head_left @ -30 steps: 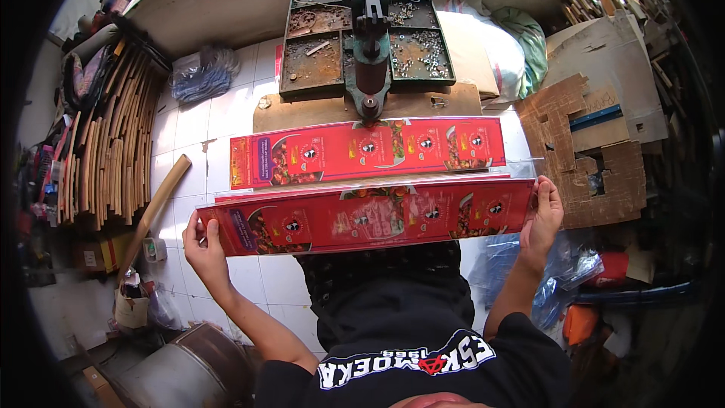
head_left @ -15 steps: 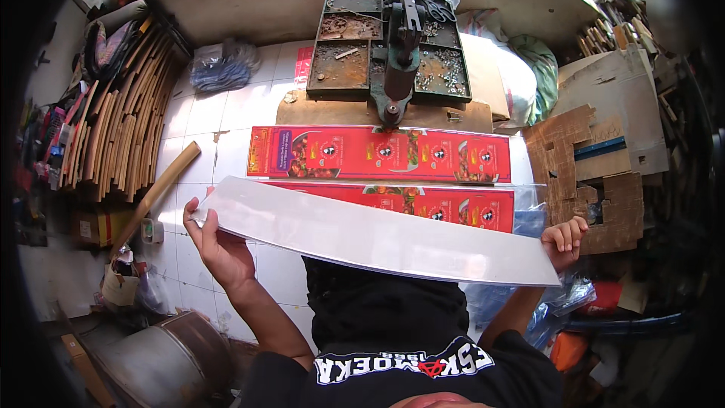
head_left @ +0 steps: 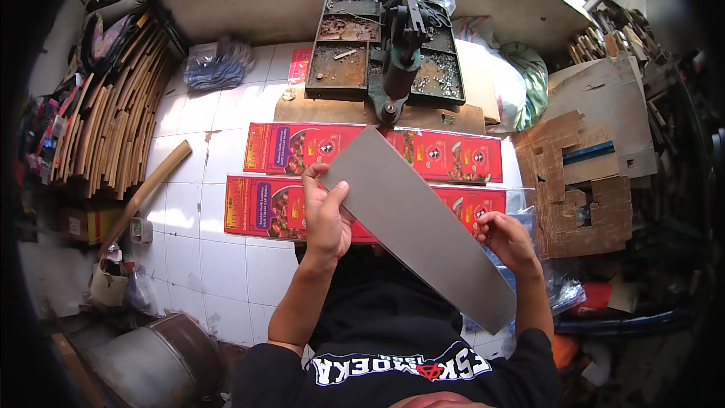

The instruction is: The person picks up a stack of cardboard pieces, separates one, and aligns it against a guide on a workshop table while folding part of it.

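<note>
My left hand [head_left: 326, 219] is closed on a long, flat grey strip board [head_left: 423, 230], with the thumb on its upper face near the far end. The board slants from the middle of the work surface down toward my body on the right. By its right edge is my right hand [head_left: 510, 242], fingers curled in a loose pinch; what they hold, if anything, is too small to make out. Beneath the board lie two long red printed strips with food pictures, a far strip [head_left: 453, 159] and a near strip [head_left: 253, 208], both partly covered.
A dark green hand press [head_left: 400, 68] with a parts tray [head_left: 340, 94] of small metal bits stands ahead. Stacked brown boards [head_left: 113, 113] and a cardboard tube [head_left: 155, 189] are on the left. Torn cardboard [head_left: 551, 174] and a green-white sack [head_left: 525, 79] are on the right.
The board has swung from nearly crosswise to a steep slant, its face now matte grey instead of glossy white. My left hand moved right; my right hand left the board's right end.
</note>
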`<state>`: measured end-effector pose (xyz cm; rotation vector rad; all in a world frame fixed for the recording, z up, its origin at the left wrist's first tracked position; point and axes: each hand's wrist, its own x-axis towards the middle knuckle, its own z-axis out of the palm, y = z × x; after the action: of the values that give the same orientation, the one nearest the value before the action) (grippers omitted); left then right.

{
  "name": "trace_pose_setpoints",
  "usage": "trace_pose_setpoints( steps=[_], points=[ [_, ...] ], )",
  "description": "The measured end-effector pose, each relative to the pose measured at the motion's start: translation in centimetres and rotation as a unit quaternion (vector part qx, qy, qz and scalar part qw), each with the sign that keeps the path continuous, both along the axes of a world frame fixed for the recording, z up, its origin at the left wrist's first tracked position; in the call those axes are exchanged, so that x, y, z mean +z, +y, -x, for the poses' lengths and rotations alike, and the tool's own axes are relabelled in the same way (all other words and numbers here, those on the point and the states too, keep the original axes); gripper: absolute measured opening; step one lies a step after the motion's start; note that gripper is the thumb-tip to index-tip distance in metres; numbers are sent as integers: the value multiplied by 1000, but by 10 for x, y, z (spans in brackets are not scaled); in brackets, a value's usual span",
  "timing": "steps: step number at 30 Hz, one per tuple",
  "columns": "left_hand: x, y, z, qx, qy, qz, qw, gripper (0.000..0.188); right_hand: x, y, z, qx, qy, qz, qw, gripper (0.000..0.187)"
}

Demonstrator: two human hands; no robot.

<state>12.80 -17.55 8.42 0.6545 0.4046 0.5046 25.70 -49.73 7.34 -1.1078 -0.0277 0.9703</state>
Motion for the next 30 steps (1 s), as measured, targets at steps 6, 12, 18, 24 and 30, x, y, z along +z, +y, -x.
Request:
trace_pose_setpoints(
  steps=[6, 12, 18, 24, 30],
  points=[
    [-11, -11, -32, -82, 41, 9, 996, 38, 4, 25, 25, 126, -153, 178, 964, 44],
    [-34, 7, -58, -114, 71, -143, 981, 43, -9, 43, 33, 121, -328, 270, 897, 42],
    [-12, 45, -82, -219, 194, -255, 922, 44, -5, 63, 12, 110, -343, 281, 889, 42],
    [-16, 57, -98, -222, 196, -273, 915, 45, 1, 79, -10, 105, -362, 306, 874, 42],
    [-29, 61, -99, -210, 194, -275, 918, 45, 11, 89, -14, 137, -362, 352, 852, 44]
  ],
)
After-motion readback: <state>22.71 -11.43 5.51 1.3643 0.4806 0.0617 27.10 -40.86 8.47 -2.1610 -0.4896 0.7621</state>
